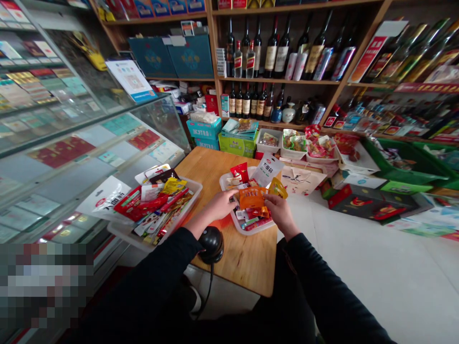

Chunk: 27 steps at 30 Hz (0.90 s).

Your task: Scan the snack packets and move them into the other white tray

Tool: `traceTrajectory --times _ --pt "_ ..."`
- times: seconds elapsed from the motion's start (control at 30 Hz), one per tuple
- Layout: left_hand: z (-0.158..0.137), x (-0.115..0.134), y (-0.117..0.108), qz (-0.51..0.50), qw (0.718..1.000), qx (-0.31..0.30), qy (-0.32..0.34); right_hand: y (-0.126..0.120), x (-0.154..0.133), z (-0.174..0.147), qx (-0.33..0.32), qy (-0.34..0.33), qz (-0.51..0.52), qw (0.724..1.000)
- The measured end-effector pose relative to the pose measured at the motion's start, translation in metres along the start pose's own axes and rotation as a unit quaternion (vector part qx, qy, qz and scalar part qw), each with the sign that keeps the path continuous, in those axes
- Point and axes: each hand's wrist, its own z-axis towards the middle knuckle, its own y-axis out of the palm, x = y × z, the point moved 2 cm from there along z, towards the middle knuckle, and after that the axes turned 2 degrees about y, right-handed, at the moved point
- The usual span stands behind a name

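Note:
An orange snack packet (251, 197) is stretched between my two hands, above a white plastic tub (247, 232) of mixed packets. My left hand (224, 204) pinches its left end, and my right hand (278, 210) grips its right end. Just behind my right hand, a yellow packet (278, 188) stands out at the tub's edge. At the back of this tub rise a white and grey packet (268, 168) and a red packet (239, 172). Left of my left arm, a second tub (195, 188) is heaped with colourful snack packets.
On the wooden table (244, 272) a black corded scanner-like device (211, 244) stands near my left forearm. A glass display counter (89, 138) runs along the left. Behind are shelves of bottles (272, 52), boxes (236, 143) and snack trays (268, 138). A paper bag (303, 180) stands right of the table.

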Motion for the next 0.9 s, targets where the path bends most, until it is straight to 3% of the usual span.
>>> traceTrajectory --times 0.13,0.33,0.47,0.63,0.77,0.9 --pt "-0.011 -0.002 -0.01 0.005 1.0 -0.005 -0.009 -0.005 0.007 -0.006 0.062 -0.034 -0.126 0.99" --pt "-0.066 -0.002 -0.038 -0.036 0.998 0.042 -0.04 0.003 0.011 -0.041 0.078 -0.15 -0.16 0.973" --pt "-0.114 -0.038 -0.058 0.11 0.982 0.132 -0.082 0.013 0.019 -0.067 0.019 -0.236 -0.175 0.956" --pt "-0.163 -0.095 -0.068 0.261 0.949 0.141 -0.105 0.02 0.029 -0.081 -0.072 -0.327 -0.256 0.907" --pt "-0.19 -0.117 -0.074 0.297 0.932 0.156 -0.136 0.021 0.036 -0.079 -0.083 -0.35 -0.283 0.889" --pt "-0.209 -0.125 -0.076 0.279 0.932 0.146 -0.177 0.023 0.042 -0.079 -0.078 -0.361 -0.295 0.881"
